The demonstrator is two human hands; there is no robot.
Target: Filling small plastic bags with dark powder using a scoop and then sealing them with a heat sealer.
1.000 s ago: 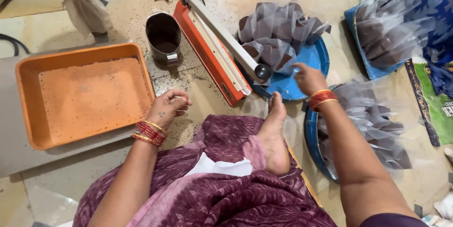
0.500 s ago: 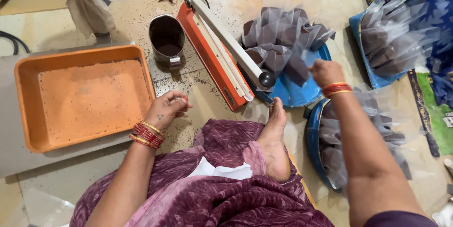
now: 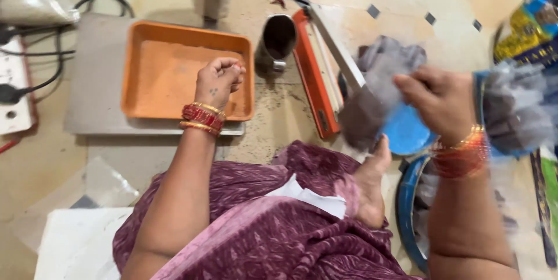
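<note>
While blurred, crinkled grey packet [image 3: 372, 111]

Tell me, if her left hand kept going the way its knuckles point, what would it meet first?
Probably the orange tray: the left hand is loosely closed above its right part, pointing toward the far rim. Its height over the tray is unclear.

Soft, even indoor light with faint shadows. Motion blur smears the right hand [image 3: 442, 102] and its grey plastic packets [image 3: 372, 100]; the left hand [image 3: 218, 79] stays sharp.
</note>
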